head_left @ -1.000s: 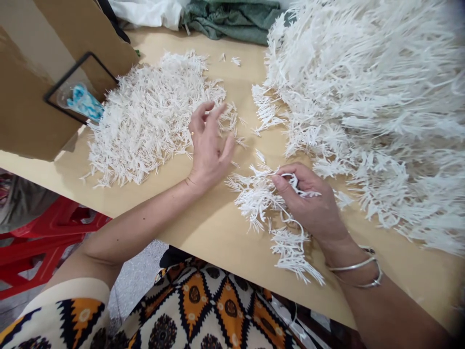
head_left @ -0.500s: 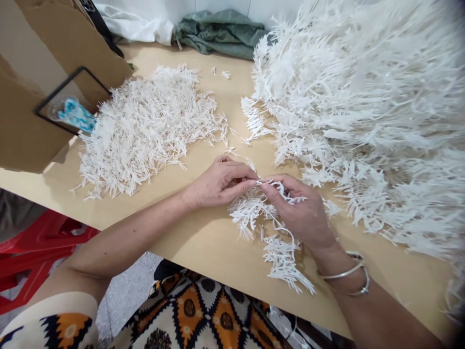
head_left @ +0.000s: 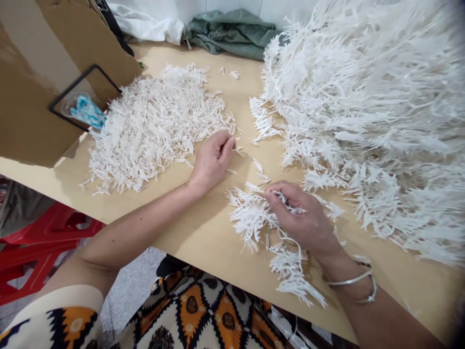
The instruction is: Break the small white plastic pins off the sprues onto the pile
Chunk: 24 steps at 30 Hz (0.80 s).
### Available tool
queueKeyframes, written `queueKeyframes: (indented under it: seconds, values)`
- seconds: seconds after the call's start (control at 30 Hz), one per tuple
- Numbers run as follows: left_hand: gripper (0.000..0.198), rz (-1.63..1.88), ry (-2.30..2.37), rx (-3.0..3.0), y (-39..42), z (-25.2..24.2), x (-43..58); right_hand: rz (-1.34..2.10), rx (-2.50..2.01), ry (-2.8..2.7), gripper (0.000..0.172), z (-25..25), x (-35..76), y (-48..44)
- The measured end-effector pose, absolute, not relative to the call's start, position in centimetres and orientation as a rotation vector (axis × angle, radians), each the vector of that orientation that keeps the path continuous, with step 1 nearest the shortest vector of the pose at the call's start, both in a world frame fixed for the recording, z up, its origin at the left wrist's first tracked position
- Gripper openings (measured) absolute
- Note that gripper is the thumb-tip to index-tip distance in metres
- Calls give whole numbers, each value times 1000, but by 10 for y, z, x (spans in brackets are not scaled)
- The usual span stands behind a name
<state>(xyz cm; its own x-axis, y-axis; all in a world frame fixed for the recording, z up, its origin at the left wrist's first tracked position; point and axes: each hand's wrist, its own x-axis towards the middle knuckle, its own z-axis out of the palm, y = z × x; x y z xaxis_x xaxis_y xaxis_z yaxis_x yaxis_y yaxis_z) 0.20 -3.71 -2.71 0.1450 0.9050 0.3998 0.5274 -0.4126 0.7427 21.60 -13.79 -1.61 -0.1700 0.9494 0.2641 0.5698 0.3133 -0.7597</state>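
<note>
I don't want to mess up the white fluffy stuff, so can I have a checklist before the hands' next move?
Right hand pinching white fringe: ok.
Left hand apart from right hand: ok.
Left hand holding anything: cannot tell, too small to see.
Smaller pile apart from larger pile: ok, table shows between.
No loose bits outside the piles: not ok, some lie on the table.

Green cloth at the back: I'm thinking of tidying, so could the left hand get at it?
Probably, with a stretch: past the edge of the smaller white pile, tabletop with only small scraps leads from the left hand to the green cloth.
</note>
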Motion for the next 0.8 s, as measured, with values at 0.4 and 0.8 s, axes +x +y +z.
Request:
queueKeyframes:
  seconds: [0.4,0.8]
  values:
    - [30,1054,755,2420,-52,-20,2,562,-1404,-1711,6,-19,222,-132]
    - [43,780,667,2253,-53,-11,6,609,-1390,-1816,7,-19,220,-132]
